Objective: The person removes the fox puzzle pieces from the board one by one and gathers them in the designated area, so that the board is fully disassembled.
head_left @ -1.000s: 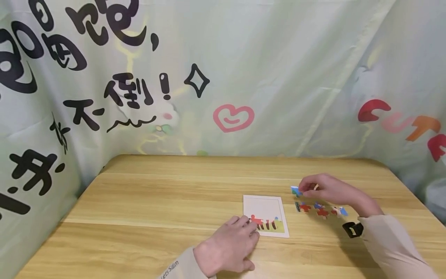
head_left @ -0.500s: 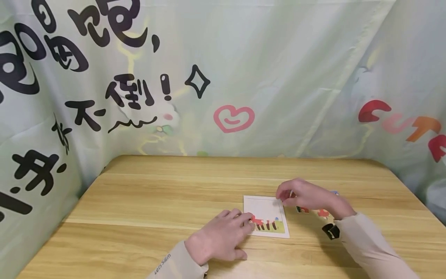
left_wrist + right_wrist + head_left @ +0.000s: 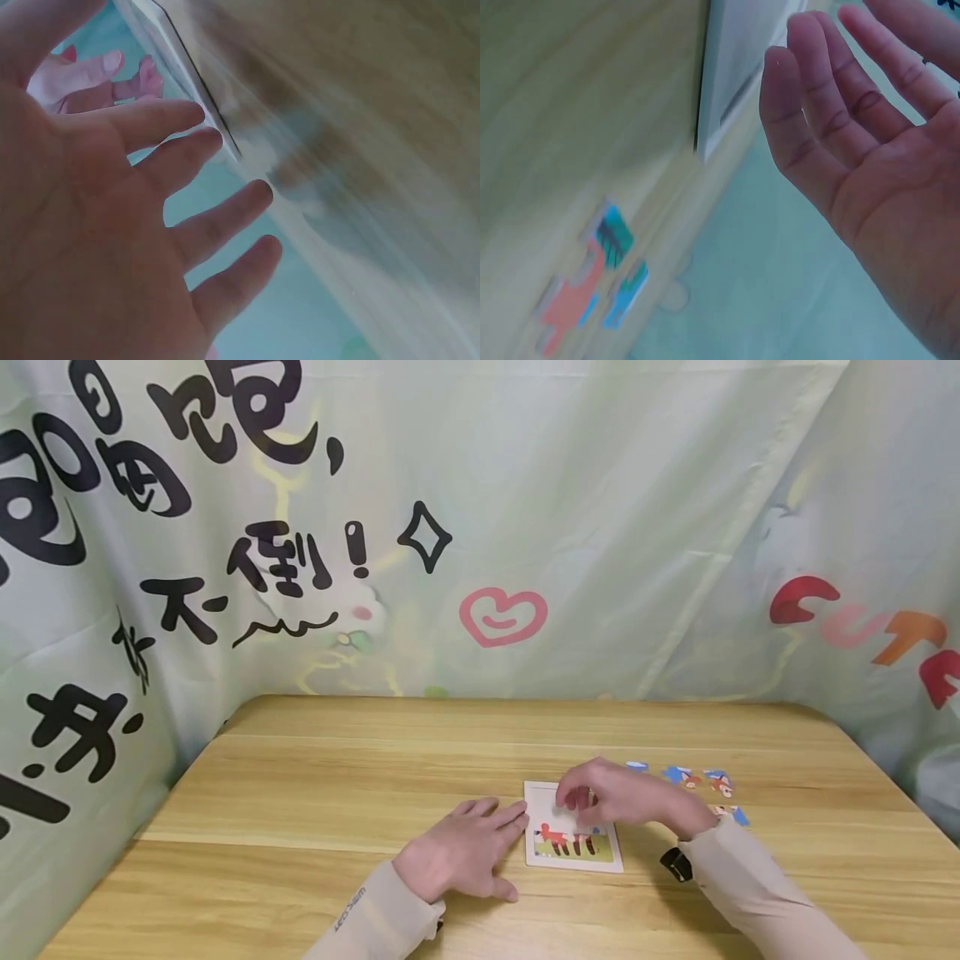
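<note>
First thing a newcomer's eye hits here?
Probably the big black lettering across the left of the pale backdrop, then the pink heart near its middle. Next, on the wooden table, a puzzle board, with the right hand above it and the left hand beside it.

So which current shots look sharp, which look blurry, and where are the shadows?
Head view: bright and fairly sharp, a soft shadow beneath the beige right sleeve on the light-brown wooden table. Left wrist view: dim; the bare left hand is clearer than the table, whose dark smudges may be shadow or reflection. Right wrist view: dim, small colourful jigsaw pieces blurred, the bare right hand crisper.
</note>
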Available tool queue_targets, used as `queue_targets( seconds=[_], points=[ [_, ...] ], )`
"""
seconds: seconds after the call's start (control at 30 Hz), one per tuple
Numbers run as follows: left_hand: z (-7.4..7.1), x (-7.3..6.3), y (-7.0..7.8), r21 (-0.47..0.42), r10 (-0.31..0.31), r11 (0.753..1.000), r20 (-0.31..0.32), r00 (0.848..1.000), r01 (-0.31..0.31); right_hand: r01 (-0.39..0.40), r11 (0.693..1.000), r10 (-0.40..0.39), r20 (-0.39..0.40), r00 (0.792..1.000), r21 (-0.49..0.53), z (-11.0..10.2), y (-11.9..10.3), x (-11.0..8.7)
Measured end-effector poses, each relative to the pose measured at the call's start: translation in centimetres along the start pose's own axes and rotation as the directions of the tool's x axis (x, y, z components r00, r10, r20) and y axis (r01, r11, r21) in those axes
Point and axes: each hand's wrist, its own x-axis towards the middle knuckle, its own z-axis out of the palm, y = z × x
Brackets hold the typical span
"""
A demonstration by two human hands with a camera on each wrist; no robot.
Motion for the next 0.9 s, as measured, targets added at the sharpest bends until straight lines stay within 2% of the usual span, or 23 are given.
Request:
queue_targets(
  seconds=[0.2, 0.33, 0.57, 0.9],
  points=[
    [0.3, 0.2, -0.3, -0.016, -0.022, 1.000, 0.030, 0.999, 0.022, -0.027, 1.000, 0.028, 0.057, 0.998, -0.011, 1.1, -0.3, 0.9],
    [0.3, 0.3, -0.5, -0.034, -0.018, 0.999, 0.025, 1.000, 0.019, -0.042, 0.998, 0.045, 0.086, 0.995, -0.036, 1.6, -0.6, 1.2],
    [0.1, 0.5, -0.5, -0.008, -0.007, 1.000, 0.006, 1.000, 0.007, -0.054, 0.996, 0.059, 0.075, 0.995, -0.070, 1.9, -1.2, 1.4],
    [0.1, 0.6, -0.4, 0.000, -0.006, 1.000, 0.009, 1.000, 0.006, -0.070, 0.996, 0.074, 0.076, 0.994, -0.058, 2.0, -1.1, 1.5]
  ],
)
